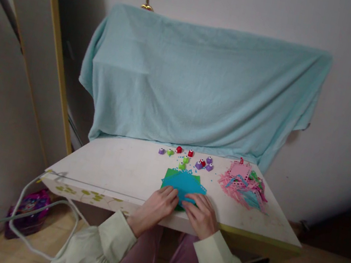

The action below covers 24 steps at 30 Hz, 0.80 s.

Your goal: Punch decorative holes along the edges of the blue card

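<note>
Both the left hand point(155, 205) and the right hand point(201, 214) rest on the near edge of the blue paper point(184, 184), fingers curled and pressing it onto the counter point(116, 162). Small colourful punches point(187, 158) lie just behind the paper, and pink paper scraps point(243, 185) lie to its right.

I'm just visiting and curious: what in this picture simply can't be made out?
- What stands behind the table: a light blue blanket covers it, head view.
- The small coloured punches: too small to tell their shapes.
- The near edge of the blue paper: left hand and right hand cover it.
- The pink scrap pile: blurred jumble.
</note>
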Each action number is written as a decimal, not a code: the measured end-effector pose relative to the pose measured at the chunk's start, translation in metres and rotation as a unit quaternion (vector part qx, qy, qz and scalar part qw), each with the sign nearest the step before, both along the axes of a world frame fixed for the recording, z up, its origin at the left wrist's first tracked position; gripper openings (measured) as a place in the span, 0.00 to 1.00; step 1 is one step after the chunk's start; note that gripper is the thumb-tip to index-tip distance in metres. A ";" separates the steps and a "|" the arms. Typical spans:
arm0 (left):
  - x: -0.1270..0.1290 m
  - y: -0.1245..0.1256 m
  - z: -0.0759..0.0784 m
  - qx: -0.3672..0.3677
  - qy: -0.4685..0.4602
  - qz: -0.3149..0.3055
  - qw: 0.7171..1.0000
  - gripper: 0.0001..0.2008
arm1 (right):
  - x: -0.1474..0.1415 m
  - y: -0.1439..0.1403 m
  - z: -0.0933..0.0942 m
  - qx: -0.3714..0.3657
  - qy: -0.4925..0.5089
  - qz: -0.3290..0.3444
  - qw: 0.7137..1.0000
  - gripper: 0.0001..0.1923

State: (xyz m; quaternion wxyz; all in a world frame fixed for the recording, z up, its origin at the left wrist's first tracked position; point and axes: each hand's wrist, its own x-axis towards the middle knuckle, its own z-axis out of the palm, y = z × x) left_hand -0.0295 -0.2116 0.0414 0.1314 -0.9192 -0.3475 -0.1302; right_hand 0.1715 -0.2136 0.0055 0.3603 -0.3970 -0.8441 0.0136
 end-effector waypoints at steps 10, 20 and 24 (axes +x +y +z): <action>-0.026 -0.008 -0.012 0.100 -0.051 -0.153 0.982 0.15 | 0.040 -0.023 0.011 0.083 0.017 0.014 0.996 0.18; -0.021 0.012 -0.028 0.003 -0.015 -0.055 0.998 0.13 | 0.023 0.008 -0.012 0.042 -0.068 -0.034 0.996 0.15; -0.022 0.013 -0.031 -0.029 -0.056 -0.043 0.997 0.11 | 0.022 0.007 -0.008 0.014 -0.043 -0.034 0.998 0.20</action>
